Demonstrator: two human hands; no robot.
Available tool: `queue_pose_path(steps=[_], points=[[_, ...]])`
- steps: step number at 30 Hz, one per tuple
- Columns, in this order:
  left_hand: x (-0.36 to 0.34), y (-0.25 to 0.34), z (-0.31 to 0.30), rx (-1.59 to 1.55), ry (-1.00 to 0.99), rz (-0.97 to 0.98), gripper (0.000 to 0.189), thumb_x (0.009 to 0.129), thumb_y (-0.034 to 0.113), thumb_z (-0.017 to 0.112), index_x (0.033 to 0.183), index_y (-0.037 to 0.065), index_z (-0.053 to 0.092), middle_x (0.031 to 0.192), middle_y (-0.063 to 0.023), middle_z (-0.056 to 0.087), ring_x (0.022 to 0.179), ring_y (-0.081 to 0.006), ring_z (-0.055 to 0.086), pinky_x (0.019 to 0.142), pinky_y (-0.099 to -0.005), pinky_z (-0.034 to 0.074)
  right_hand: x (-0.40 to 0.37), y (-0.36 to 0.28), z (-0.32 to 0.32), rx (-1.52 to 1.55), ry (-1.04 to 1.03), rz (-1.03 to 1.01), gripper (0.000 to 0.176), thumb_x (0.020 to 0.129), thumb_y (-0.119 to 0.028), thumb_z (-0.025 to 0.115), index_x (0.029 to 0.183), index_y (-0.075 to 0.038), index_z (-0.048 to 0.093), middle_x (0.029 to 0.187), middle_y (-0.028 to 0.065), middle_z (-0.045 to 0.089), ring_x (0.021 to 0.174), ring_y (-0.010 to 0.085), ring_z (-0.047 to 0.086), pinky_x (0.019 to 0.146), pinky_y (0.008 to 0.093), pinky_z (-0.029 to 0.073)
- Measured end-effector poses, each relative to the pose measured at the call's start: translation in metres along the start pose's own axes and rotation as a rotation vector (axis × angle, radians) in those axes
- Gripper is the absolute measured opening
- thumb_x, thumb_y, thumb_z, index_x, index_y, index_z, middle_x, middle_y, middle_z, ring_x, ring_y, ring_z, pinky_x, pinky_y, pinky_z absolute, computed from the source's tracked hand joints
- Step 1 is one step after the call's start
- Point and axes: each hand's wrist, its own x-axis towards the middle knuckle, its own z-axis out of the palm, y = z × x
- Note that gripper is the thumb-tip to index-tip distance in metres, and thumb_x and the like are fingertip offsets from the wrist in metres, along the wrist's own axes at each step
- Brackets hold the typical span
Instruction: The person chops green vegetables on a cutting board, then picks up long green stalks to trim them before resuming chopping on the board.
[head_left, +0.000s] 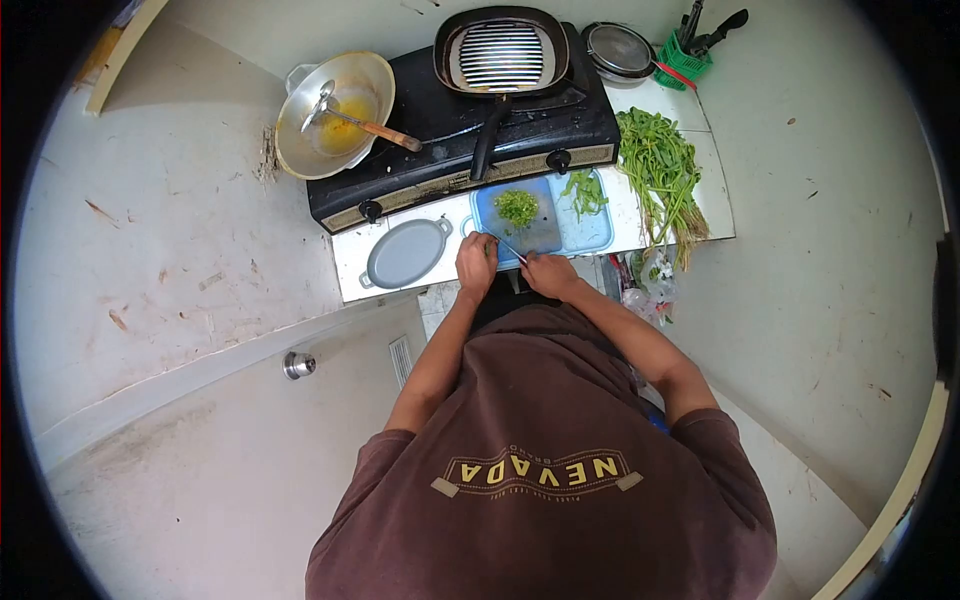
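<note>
head view: near the cutting board (585,234), our right hand (549,274) clenches a knife (511,250), likely for control; we cannot tell our left hand (477,263) grip.

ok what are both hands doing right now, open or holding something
Left hand: fingers curled near the knife; can't tell if holding anything.
Right hand: closed, holding the knife.

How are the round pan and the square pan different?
The round pan is pale, with yellow inside; the square pan is black, with a striped, ridged bottom.
The round pan has small loop handles; the square pan has one long handle.
Both are on the stove.
</note>
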Motion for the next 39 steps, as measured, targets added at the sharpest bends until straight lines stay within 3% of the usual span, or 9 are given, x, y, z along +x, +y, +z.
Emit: queue_pose_path(steps=[15, 27, 39], points=[[0.000, 0.005, -0.001, -0.032, 0.005, -0.053, 0.005, 0.088, 0.008, 0.069, 0.089, 0.004, 0.071, 0.087, -0.0135, 0.066, 0.087, -0.0346, 0.065, 0.078, -0.0453, 0.051, -0.001, 0.010, -0.001, 0.018, 0.038, 0.024, 0.041, 0.103, -0.035, 0.049, 0.099, 0.003, 0.063, 0.078, 0.0255, 0.070, 0.075, 0.0435, 0.071, 0.070, 0.0539, 0.057], [-0.009, -0.006, -0.006, 0.033, 0.003, 0.153, 0.009, 0.089, 0.008, 0.071, 0.095, 0.003, 0.074, 0.093, -0.0131, 0.068, 0.091, -0.0345, 0.065, 0.082, -0.0444, 0.052, -0.007, 0.004, -0.002, 0.017, 0.026, -0.042, 0.040, 0.102, -0.034, 0.051, 0.096, 0.004, 0.063, 0.073, 0.0246, 0.069, 0.069, 0.0435, 0.070, 0.066, 0.0542, 0.056], [-0.009, 0.000, -0.003, 0.030, 0.018, 0.022, 0.009, 0.090, 0.011, 0.070, 0.092, 0.004, 0.074, 0.088, -0.0142, 0.067, 0.087, -0.0345, 0.064, 0.079, -0.0449, 0.050, 0.002, 0.002, 0.001, -0.005, 0.052, -0.038, 0.037, 0.101, -0.031, 0.054, 0.094, 0.004, 0.062, 0.074, 0.0241, 0.070, 0.069, 0.0420, 0.071, 0.064, 0.0509, 0.057]])
